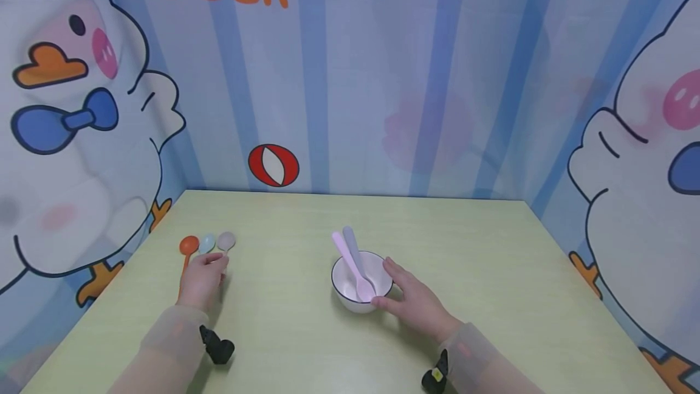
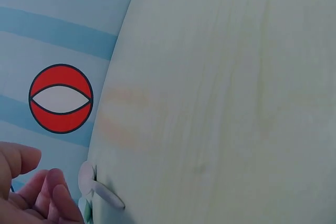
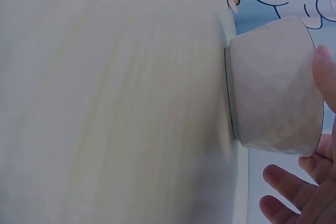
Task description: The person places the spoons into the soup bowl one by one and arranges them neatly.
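Note:
A white bowl (image 1: 350, 305) with a dark rim stands at the middle of the table. A pink spoon (image 1: 347, 254) and a purple spoon (image 1: 353, 247) lean in it, handles toward the far side. My right hand (image 1: 418, 304) holds the bowl's right side, thumb and forefinger at the rim; its other fingers are spread in the right wrist view. On the left, an orange spoon (image 1: 189, 245), a light blue spoon (image 1: 207, 243) and a grey spoon (image 1: 226, 240) lie side by side. Over their handles is my left hand (image 1: 202, 281), fingers loosely bent, with thumb and fingertips apart in the left wrist view.
The pale wooden table (image 1: 284, 333) reaches back to a blue striped curtain (image 1: 355, 78) printed with ducks and a red ball. Each wrist wears a small black camera, the left camera (image 1: 219, 347) close above the tabletop.

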`<act>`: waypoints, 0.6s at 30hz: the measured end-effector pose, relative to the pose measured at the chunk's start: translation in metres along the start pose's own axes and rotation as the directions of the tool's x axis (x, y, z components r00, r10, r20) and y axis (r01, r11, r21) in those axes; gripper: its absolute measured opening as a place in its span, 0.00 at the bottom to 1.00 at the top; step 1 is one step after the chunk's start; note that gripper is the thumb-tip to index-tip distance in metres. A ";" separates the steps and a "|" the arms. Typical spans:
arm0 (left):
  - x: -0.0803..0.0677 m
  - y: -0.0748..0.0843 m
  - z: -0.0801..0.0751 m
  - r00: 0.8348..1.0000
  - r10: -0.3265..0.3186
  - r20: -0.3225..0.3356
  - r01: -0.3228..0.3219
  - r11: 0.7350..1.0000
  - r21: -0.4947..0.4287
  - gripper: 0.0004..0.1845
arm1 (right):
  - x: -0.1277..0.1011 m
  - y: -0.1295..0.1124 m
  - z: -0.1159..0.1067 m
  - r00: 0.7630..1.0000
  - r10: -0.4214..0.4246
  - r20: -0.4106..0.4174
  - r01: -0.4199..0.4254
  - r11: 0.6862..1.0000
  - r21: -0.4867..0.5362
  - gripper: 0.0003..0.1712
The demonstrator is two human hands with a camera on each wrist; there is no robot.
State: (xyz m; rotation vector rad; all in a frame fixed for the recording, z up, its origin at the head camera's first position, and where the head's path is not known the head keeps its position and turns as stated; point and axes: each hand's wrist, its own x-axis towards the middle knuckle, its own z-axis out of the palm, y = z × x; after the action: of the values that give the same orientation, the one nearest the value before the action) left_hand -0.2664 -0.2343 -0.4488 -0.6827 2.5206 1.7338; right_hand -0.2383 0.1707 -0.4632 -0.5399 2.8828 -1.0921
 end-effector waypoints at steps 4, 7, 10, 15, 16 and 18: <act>0.005 -0.003 0.001 0.998 -0.024 -0.057 0.024 1.000 -0.007 0.27 | 0.000 0.001 0.001 1.000 -0.001 0.000 0.001 1.000 -0.004 0.52; 0.008 -0.005 0.001 0.997 -0.036 -0.075 0.038 0.999 0.032 0.26 | 0.001 0.002 0.001 1.000 -0.003 0.000 0.003 1.000 -0.004 0.52; 0.011 -0.006 -0.001 0.997 -0.044 -0.066 0.051 0.992 0.114 0.25 | 0.001 0.002 0.002 1.000 -0.003 0.000 0.003 1.000 0.000 0.51; 0.013 -0.007 -0.002 0.997 -0.069 -0.044 0.077 0.971 0.226 0.23 | 0.001 0.002 0.002 1.000 0.003 0.003 -0.003 1.000 0.005 0.51; 0.012 -0.007 -0.002 0.996 -0.072 -0.042 0.080 0.968 0.238 0.23 | 0.001 0.002 0.001 1.000 0.003 0.004 -0.003 1.000 0.004 0.51; 0.012 -0.007 -0.002 0.996 -0.077 -0.033 0.083 0.964 0.252 0.22 | 0.001 0.002 0.001 1.000 0.002 0.006 -0.002 1.000 0.000 0.51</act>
State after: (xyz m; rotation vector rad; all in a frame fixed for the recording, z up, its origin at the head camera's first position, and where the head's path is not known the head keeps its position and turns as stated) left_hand -0.2747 -0.2425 -0.4572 -0.7762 2.6238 1.3527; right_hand -0.2396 0.1709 -0.4652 -0.5392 2.8773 -1.0883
